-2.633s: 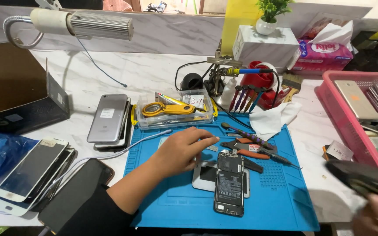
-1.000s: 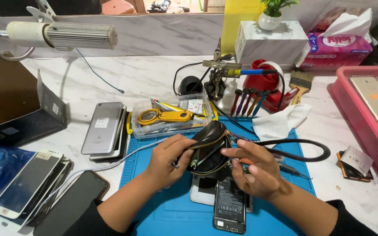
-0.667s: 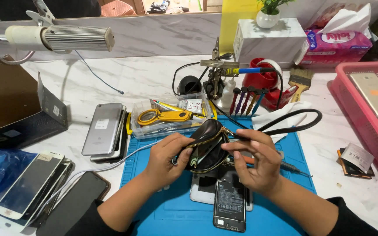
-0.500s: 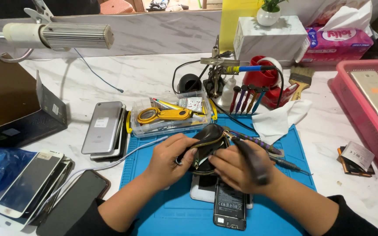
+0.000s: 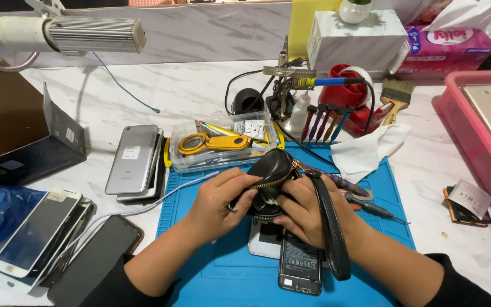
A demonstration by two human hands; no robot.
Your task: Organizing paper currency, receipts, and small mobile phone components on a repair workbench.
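Note:
Over the blue work mat [image 5: 211, 278] both of my hands hold a small black zipped pouch [image 5: 269, 170] with a brass zip. My left hand [image 5: 218, 199] grips its left side and holds the mouth apart. My right hand [image 5: 308, 213] has its fingers inside the pouch's mouth, and the pouch's black wrist strap [image 5: 331, 227] drapes over that wrist. Under my hands lies an opened phone [image 5: 299, 267] with its battery showing, partly on a white phone body [image 5: 262, 241].
A clear tray with a yellow magnifier [image 5: 214, 143] sits behind the mat, next to a soldering stand [image 5: 288, 85], screwdrivers [image 5: 325, 119] and a white cloth [image 5: 365, 150]. Phones [image 5: 134, 159] and screens [image 5: 35, 233] lie at left. A pink basket [image 5: 473, 131] stands at right.
My right hand came in from the right with the pouch; both hands now hold it. The strap has swung from a wide loop on the right down over my right wrist, and my fingers have entered the pouch.

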